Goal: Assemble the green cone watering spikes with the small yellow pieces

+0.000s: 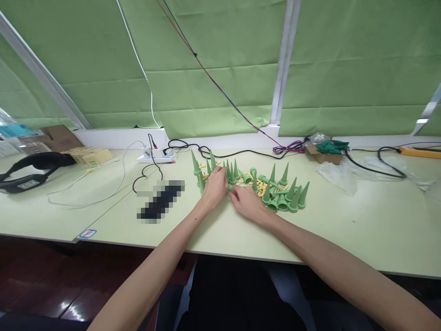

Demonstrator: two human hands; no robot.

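Observation:
My left hand and my right hand meet low over the table, fingers closed around a green plastic spike that they mostly cover. Beyond and beside them, green cone-shaped spikes stand on their wide ends, such as the tall green cones by my left hand and the row of cones right of my right hand. Some green pieces lie on their sides with hollow ends showing. Among them is a pile of small yellow plastic parts.
Left of my hands lies a dark pixelated object. A white power strip and black cables run along the back. Headphones and yellow blocks sit far left; a cardboard box and clear plastic bags are at right.

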